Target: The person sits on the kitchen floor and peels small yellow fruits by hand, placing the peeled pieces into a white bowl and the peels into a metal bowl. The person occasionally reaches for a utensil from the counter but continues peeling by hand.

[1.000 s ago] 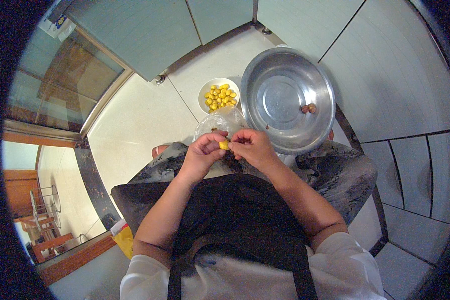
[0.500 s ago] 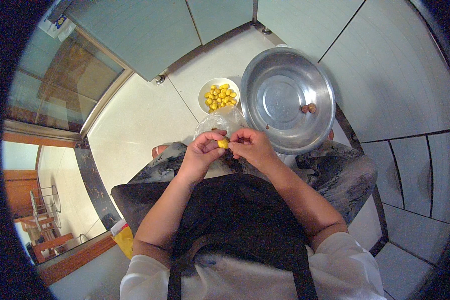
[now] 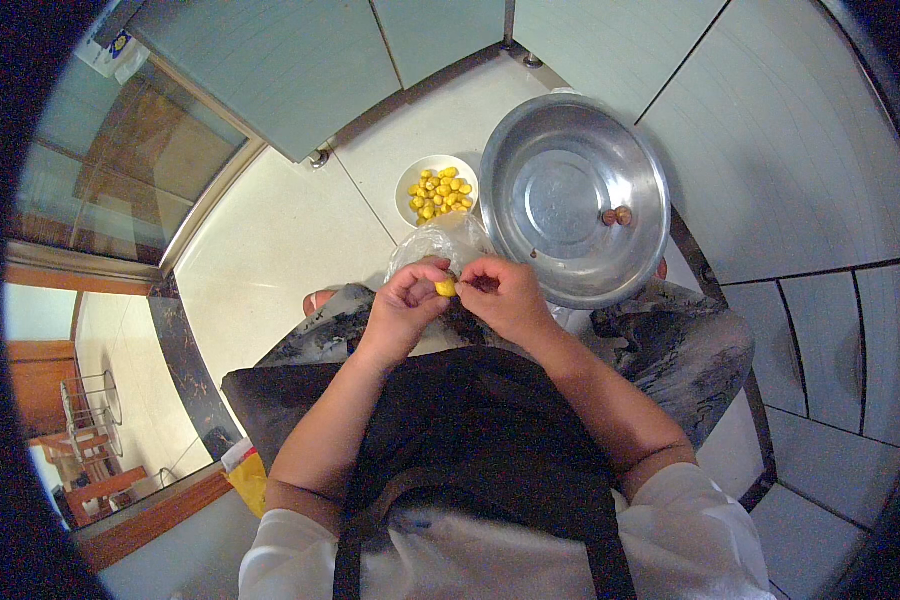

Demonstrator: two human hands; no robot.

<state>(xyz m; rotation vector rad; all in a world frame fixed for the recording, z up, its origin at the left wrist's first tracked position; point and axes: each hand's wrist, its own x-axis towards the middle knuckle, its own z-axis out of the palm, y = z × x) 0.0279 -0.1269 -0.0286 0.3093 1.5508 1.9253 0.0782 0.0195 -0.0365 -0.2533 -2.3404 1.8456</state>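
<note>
A yellow peeled chestnut (image 3: 444,287) is pinched between the thumb and fingers of my left hand (image 3: 398,308). My right hand (image 3: 513,303) has its fingertips pressed together at the right side of that chestnut; whatever they pinch is too small to make out. Under and beyond both hands is a clear plastic bag (image 3: 450,237), its contents mostly hidden. Farther off, a white bowl (image 3: 404,205) holds several yellow peeled chestnuts (image 3: 438,193). A wide steel basin (image 3: 560,195) stands to the right, with a couple of brown unpeeled chestnuts (image 3: 618,216) and a small dark scrap in it.
Pale cabinet fronts (image 3: 810,130) enclose the far and right sides. Light floor tiles (image 3: 270,230) lie around the bowl. At the left are a glass sliding door (image 3: 120,150) and an opening with a metal rack. My knees in grey patterned trousers (image 3: 670,350) flank the work.
My right fingers have shifted slightly against the chestnut, curling in more. My left hand still holds it in nearly the same place.
</note>
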